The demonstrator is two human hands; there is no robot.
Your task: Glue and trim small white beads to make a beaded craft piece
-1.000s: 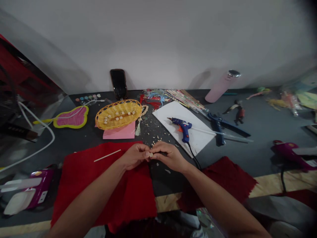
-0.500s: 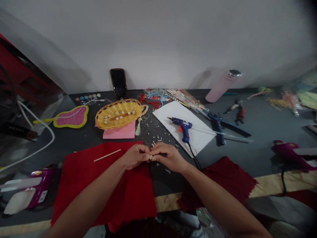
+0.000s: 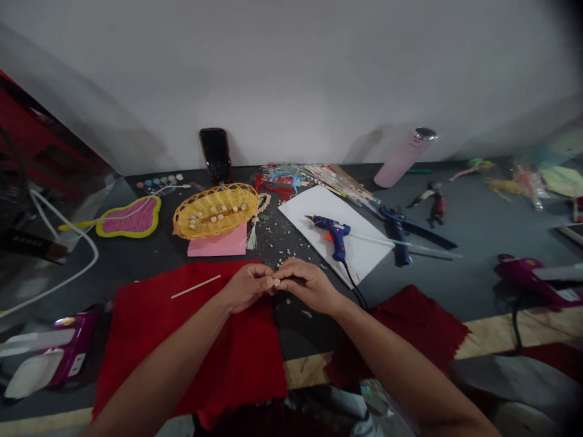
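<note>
Between the fingertips of both hands is a small cream-coloured piece (image 3: 276,283), like a tiny flower or bead cluster; its exact kind is too small to tell. My left hand (image 3: 248,286) pinches it from the left over the edge of a red cloth (image 3: 191,346). From the other side, my right hand (image 3: 307,285) pinches it with thumb and forefinger. A thin pale stick (image 3: 195,286) lies on the cloth left of my hands. Beyond them, a yellow woven basket (image 3: 182,209) holds several similar cream pieces and rests on a pink pad (image 3: 218,246).
A blue glue gun (image 3: 334,232) lies on a white board (image 3: 300,206), its cord running toward my right forearm. Blue cutters (image 3: 401,233), pliers (image 3: 435,203), a pink bottle (image 3: 403,161) and a leaning phone (image 3: 215,155) stand or lie farther back. Small crumbs (image 3: 282,246) litter the dark table.
Both hands stay pinched together, and the small piece now shows a little more between the fingertips. The whole view has shifted slightly.
</note>
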